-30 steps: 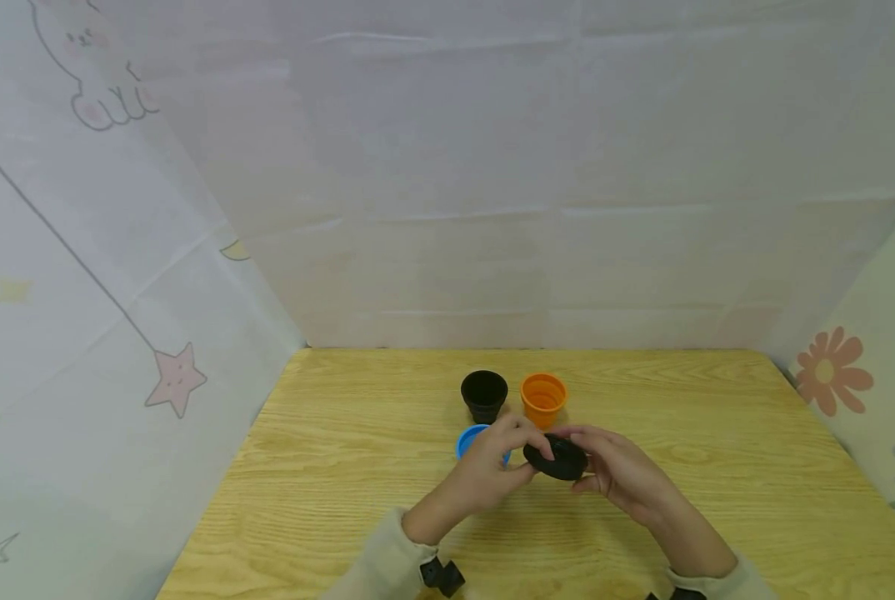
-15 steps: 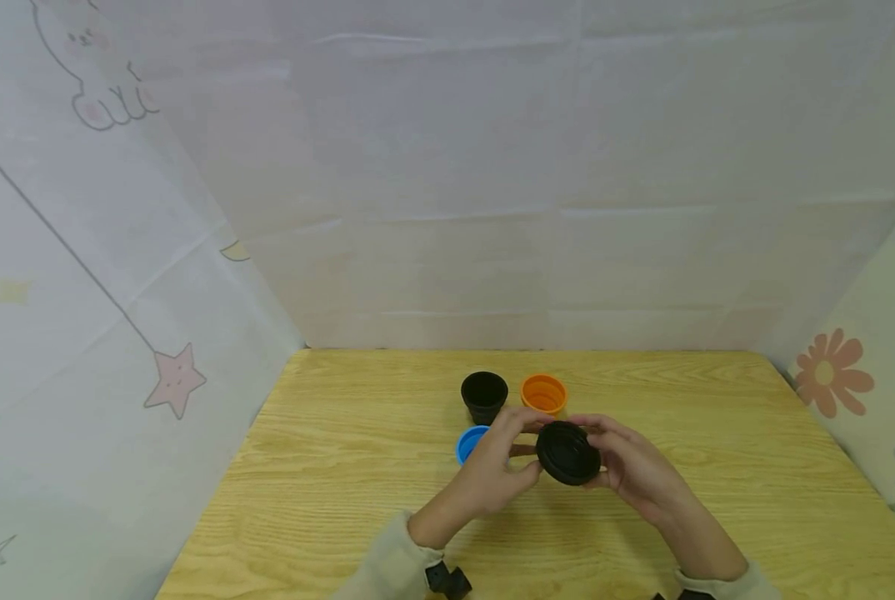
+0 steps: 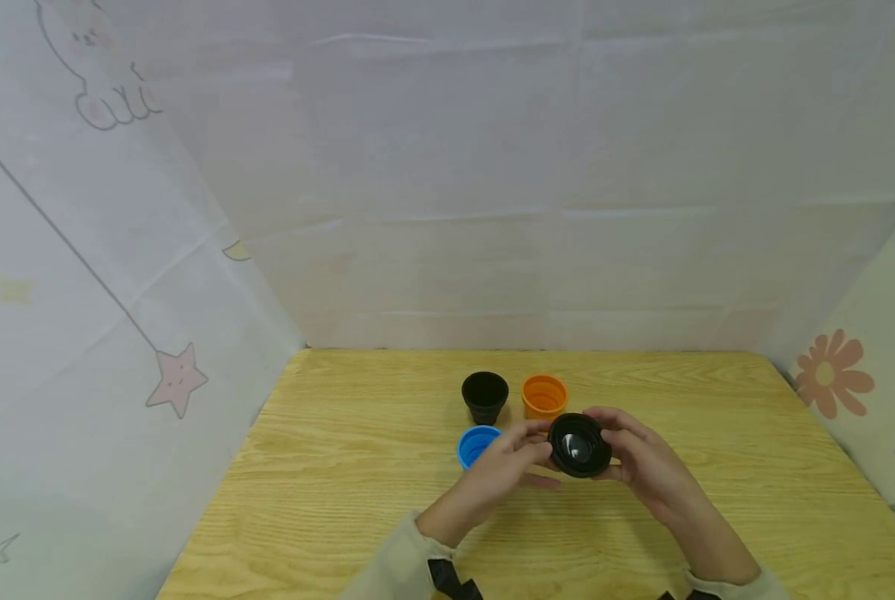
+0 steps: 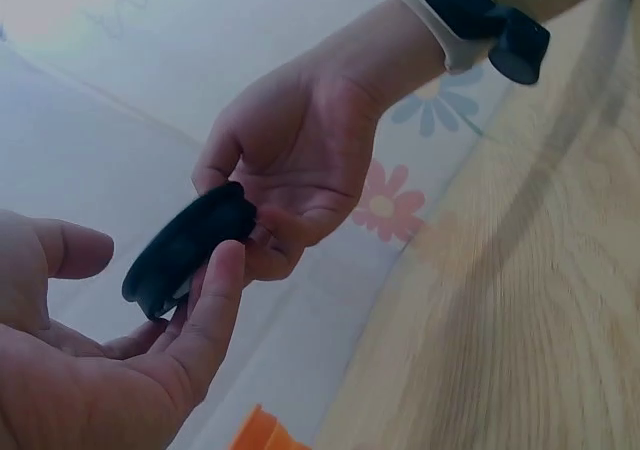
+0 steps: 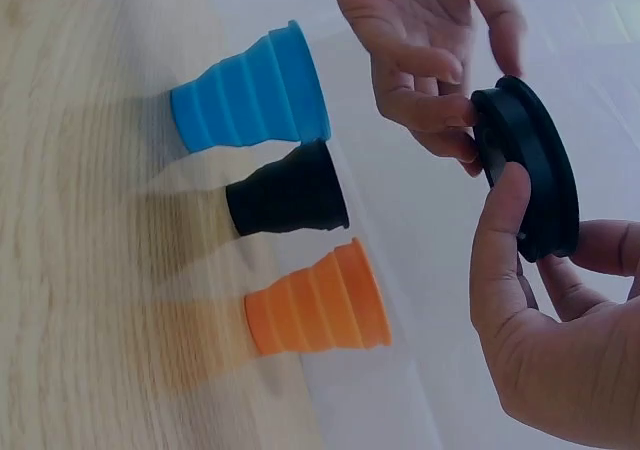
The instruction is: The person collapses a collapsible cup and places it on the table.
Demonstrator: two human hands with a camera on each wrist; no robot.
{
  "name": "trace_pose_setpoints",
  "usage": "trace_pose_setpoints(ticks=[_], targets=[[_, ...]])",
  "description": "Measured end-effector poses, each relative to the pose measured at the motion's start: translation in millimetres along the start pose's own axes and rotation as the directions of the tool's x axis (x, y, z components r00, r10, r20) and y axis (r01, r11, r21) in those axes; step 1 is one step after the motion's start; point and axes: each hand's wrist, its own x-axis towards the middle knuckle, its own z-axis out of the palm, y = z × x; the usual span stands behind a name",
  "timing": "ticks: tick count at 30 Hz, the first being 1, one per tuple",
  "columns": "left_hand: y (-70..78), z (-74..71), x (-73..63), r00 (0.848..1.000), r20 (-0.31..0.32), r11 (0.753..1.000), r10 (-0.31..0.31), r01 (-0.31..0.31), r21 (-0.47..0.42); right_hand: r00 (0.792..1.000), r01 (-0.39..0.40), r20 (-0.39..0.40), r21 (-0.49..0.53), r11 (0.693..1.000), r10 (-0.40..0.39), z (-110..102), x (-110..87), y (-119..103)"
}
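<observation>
A collapsed black folding cup [image 3: 579, 447] is held up above the table between both hands, its shiny inside facing the head camera. My right hand [image 3: 646, 467] pinches its right side, thumb on one face and fingers on the other, as the right wrist view shows on the flattened cup [image 5: 540, 170]. My left hand [image 3: 496, 475] is at the cup's left side. In the left wrist view the left hand [image 4: 130, 350] touches the cup's underside with its extended fingers, its thumb apart from the rim.
Beyond the hands, a black cup [image 3: 485, 397] and an orange cup [image 3: 544, 396] stand expanded on the wooden table [image 3: 342, 467]. A blue cup [image 3: 476, 446] stands nearer, partly behind the left hand. A pale patterned cloth [image 3: 447, 183] hangs around the table.
The collapsed black cup has moved slightly right and turned so its shiny inside faces the head camera. The left hand's thumb and fingers have loosened from it, and the right hand keeps its pinch.
</observation>
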Motion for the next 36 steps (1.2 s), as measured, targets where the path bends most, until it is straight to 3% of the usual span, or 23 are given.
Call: trace_pose_setpoints(ticks=[4, 8, 16, 25, 36], targets=[[-5.5, 4.1, 4.0, 0.999, -0.013, 0.998, -0.032, 0.032, -0.047, 0.999, -0.025, -0.046, -0.062, 0.998, 0.022, -1, -0.6, 1], [-11.3, 10.5, 7.1, 0.999, -0.041, 0.998, -0.025, 0.023, -0.066, 0.997, -0.038, -0.068, -0.07, 0.997, 0.033, -3, -1.7, 3], [-22.6, 14.7, 15.2, 0.994, -0.097, 0.995, -0.046, 0.037, -0.093, 0.999, -0.014, -0.041, -0.063, 0.998, 0.011, -12, -2.6, 9], [-31.6, 19.0, 23.0, 0.987, -0.148, 0.993, -0.055, 0.038, -0.114, 0.998, -0.054, -0.041, -0.072, 0.996, 0.052, -19, -2.9, 16], [-42.8, 16.5, 28.6, 0.972, -0.169, 0.978, -0.166, 0.139, -0.157, 0.989, -0.147, -0.012, -0.073, 0.986, 0.146, -31, -1.0, 25]])
